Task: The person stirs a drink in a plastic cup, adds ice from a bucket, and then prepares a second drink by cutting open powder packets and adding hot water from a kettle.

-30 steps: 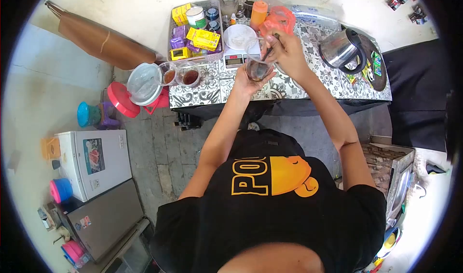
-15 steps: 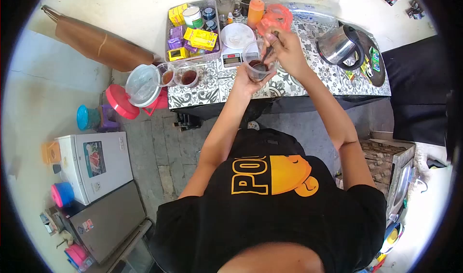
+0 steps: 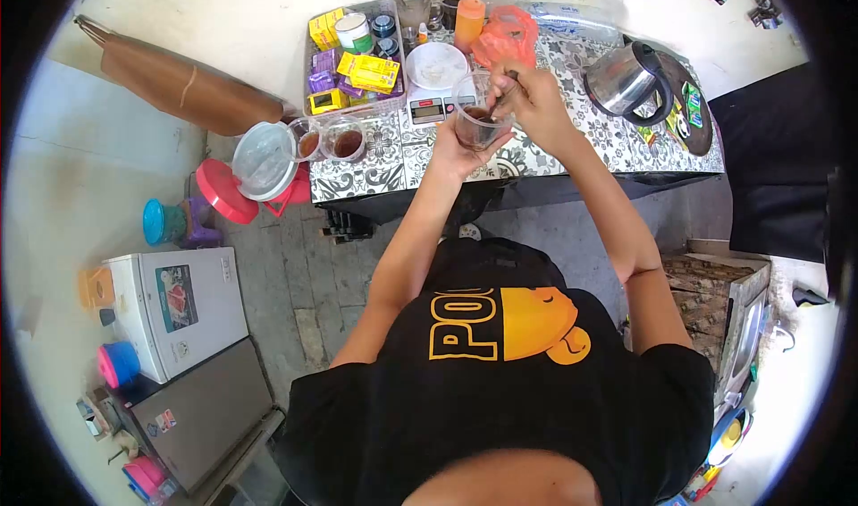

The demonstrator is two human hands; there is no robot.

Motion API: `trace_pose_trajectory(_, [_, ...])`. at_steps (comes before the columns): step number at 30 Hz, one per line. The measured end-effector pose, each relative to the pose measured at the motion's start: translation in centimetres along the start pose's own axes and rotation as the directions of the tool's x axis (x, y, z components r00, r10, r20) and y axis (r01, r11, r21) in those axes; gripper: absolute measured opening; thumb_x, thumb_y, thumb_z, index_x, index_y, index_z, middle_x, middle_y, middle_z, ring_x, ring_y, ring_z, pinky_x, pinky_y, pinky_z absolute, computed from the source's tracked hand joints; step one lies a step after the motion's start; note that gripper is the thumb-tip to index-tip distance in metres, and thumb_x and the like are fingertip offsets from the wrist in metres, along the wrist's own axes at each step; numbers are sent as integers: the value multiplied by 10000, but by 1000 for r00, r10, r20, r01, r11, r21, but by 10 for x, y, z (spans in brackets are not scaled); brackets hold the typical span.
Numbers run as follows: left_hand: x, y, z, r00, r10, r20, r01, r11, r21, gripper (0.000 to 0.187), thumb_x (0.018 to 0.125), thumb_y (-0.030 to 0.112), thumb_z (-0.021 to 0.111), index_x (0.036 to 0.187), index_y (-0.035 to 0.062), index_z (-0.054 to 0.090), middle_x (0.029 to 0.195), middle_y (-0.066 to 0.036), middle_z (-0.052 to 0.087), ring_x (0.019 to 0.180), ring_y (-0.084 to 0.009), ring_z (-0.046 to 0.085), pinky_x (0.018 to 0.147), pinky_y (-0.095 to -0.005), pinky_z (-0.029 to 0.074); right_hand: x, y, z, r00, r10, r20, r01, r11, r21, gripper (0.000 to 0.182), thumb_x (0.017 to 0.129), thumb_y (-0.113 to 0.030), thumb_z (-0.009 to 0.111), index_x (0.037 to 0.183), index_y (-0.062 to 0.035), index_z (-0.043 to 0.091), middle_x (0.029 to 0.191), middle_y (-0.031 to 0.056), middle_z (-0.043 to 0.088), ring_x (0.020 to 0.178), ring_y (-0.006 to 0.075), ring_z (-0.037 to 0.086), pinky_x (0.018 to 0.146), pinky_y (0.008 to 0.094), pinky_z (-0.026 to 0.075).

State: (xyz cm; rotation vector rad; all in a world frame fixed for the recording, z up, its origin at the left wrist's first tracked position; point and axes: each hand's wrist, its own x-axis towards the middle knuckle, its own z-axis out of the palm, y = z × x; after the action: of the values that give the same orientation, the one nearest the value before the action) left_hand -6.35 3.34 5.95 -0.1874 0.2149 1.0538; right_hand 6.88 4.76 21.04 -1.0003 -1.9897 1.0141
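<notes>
My left hand (image 3: 459, 152) is wrapped round the lower part of a clear plastic cup (image 3: 471, 136), tilted a little, with dark brown liquid in its bottom. Above its rim my right hand (image 3: 534, 100) is closed on the handle of a spoon (image 3: 506, 89), whose lower end dips into the cup. Two more clear cups (image 3: 348, 143) with reddish-brown liquid stand to the left on the patterned table (image 3: 380, 171). Just behind the held cup is a white kitchen scale (image 3: 429, 110) bearing a round white dish (image 3: 437, 65).
A basket (image 3: 357, 110) of yellow and purple boxes and jars stands at the back left. Behind the scale are an orange bottle (image 3: 469, 25) and a red plastic bag (image 3: 509, 35). On the right sits a steel kettle (image 3: 621, 81). A white tub (image 3: 264, 159) stands beyond the table's left end.
My right hand and the spoon have shifted slightly within the cup. Both hands keep their hold, and the cup stays at nearly the same place.
</notes>
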Motion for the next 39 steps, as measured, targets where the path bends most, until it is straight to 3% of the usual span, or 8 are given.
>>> trace_pose_trajectory(11, [-5, -2, 0, 999, 7, -33, -4, 995, 104, 410, 926, 311, 439, 1181, 8, 545, 1190, -227, 577, 1088, -410, 589, 933, -552, 502, -7, -4, -6, 998, 66, 20, -68, 995, 74, 224, 1011, -116, 432, 845, 2, 524, 783, 68, 617, 735, 109, 628, 638, 270, 580])
trace_pose_trajectory(13, [-6, 3, -9, 999, 20, -40, -15, 993, 116, 411, 929, 309, 426, 1191, 14, 543, 1189, -220, 582, 1091, -400, 589, 924, -546, 507, -11, -11, -7, 992, -84, -93, 84, 996, -8, 135, 960, -40, 473, 867, 11, 556, 777, 88, 620, 744, 156, 643, 683, 300, 573])
trace_pose_trajectory(15, [-10, 8, -19, 941, -139, 309, 150, 989, -13, 417, 933, 308, 394, 1197, 20, 538, 1190, -207, 589, 1080, -390, 592, 906, -532, 517, -17, -17, -12, 968, -239, -70, 226, 962, -156, 79, 911, 0, 501, 879, 12, 572, 790, 103, 620, 761, 190, 647, 713, 317, 563])
trace_pose_trajectory(19, [-38, -17, 18, 972, 203, -120, -162, 945, 283, 480, 952, 383, 371, 1191, -1, 533, 1117, -162, 623, 995, -311, 627, 819, -447, 558, -48, -23, -1, 913, -403, 65, 402, 858, -321, 157, 769, 67, 569, 899, -15, 596, 935, 127, 626, 876, 288, 641, 800, 391, 518])
trace_pose_trajectory(22, [-27, -4, -31, 976, 176, 130, -196, 966, 169, 495, 957, 406, 360, 1127, -4, 582, 1040, -151, 651, 939, -290, 642, 775, -417, 560, -71, -6, 18, 878, -460, 133, 479, 827, -295, 190, 745, 31, 640, 919, -41, 614, 1037, 107, 629, 977, 285, 635, 878, 409, 504])
trace_pose_trajectory(26, [-43, -5, -29, 982, 145, 121, -168, 963, 210, 496, 965, 372, 344, 1008, -18, 648, 927, -150, 674, 856, -284, 652, 725, -395, 561, -94, -12, 23, 800, -550, 240, 599, 708, -373, 278, 704, -76, 753, 967, -84, 665, 1123, 82, 634, 1093, 252, 629, 1062, 496, 395])
trace_pose_trajectory(27, [-41, -6, -29, 972, 208, 109, -230, 937, 263, 509, 963, 381, 347, 1022, -31, 640, 925, -159, 673, 843, -294, 654, 702, -404, 561, -98, -9, 24, 799, -543, 259, 601, 709, -369, 272, 721, -109, 752, 983, -100, 677, 1124, 80, 638, 1088, 235, 632, 1099, 569, 310])
trace_pose_trajectory(39, [-45, -15, -32, 976, 112, 186, -143, 976, 163, 567, 952, 427, 327, 1089, -47, 606, 950, -177, 669, 826, -307, 651, 702, -410, 559, -117, -14, 15, 847, -499, 184, 529, 756, -384, 368, 728, 75, 615, 1066, -57, 675, 1116, 118, 648, 1097, 247, 629, 1114, 526, 319])
